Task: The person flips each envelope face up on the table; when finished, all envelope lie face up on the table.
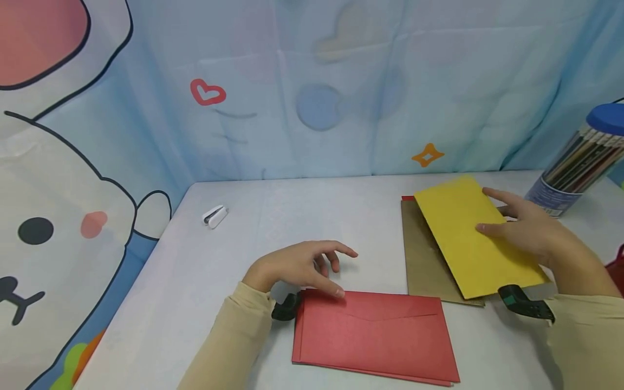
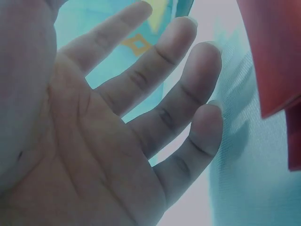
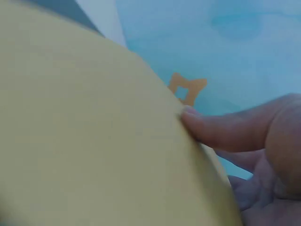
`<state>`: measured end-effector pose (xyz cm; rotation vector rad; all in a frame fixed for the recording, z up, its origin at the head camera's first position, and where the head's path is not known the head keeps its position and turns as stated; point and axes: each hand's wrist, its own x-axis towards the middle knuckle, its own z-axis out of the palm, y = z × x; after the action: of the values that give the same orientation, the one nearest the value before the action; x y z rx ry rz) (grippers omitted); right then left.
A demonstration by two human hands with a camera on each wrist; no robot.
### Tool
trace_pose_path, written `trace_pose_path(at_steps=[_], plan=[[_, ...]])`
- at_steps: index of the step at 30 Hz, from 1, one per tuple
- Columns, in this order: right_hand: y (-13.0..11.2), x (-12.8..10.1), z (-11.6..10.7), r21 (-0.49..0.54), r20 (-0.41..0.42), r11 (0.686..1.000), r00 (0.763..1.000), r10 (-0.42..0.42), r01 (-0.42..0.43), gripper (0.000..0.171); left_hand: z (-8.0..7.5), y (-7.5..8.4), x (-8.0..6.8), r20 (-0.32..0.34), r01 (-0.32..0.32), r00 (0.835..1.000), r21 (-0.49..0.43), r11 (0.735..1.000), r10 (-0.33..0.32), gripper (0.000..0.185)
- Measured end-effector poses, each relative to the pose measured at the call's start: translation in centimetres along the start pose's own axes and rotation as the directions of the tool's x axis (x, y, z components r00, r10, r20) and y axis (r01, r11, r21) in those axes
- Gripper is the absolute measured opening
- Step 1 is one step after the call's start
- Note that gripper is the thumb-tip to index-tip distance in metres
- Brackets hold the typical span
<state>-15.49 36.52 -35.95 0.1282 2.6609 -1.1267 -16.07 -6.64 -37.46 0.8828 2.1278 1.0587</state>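
Observation:
My right hand [image 1: 528, 227] pinches a yellow envelope [image 1: 470, 238] by its right edge, thumb on the near face and the other fingers behind. Tilted, it overlaps a brown envelope [image 1: 424, 254] lying on the table, with a sliver of red at that one's far edge. In the right wrist view, the thumb [image 3: 221, 129] presses the edge of the yellow paper. My left hand [image 1: 302, 265] hovers at the far left corner of a small stack of red envelopes [image 1: 375, 341], fingers loosely bent and palm holding nothing, as the left wrist view shows.
A white stapler-like item [image 1: 215, 216] lies at the far left of the white table [image 1: 292, 216]. At the back right stands a clear tub of pencils [image 1: 580, 162] with a blue lid. Something red [image 1: 618, 268] shows at the right edge. A printed curtain [image 1: 341, 108] hangs behind the table.

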Motion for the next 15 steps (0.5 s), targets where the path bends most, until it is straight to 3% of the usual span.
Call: trace_pose_path(at_steps=[4,8,15], plan=[[-0.6,-0.1,0.2,0.149,-0.069,0.989,0.998,-0.005,0.016,0.089,0.0,0.0,0.0,-0.007,-0.006,1.000,0.012,1.000,0.006,0.071],[-1.6,-0.1,0.8,0.261,-0.072,0.964,0.997,-0.023,0.041,0.085,-0.1,0.0,0.0,-0.018,-0.009,1.000,0.028,1.000,0.010,0.072],[-4.0,0.2,3.7,0.326,-0.099,0.937,0.990,-0.100,0.128,0.086,-0.1,-0.1,0.2,-0.038,-0.035,0.999,0.024,0.999,0.036,0.073]])
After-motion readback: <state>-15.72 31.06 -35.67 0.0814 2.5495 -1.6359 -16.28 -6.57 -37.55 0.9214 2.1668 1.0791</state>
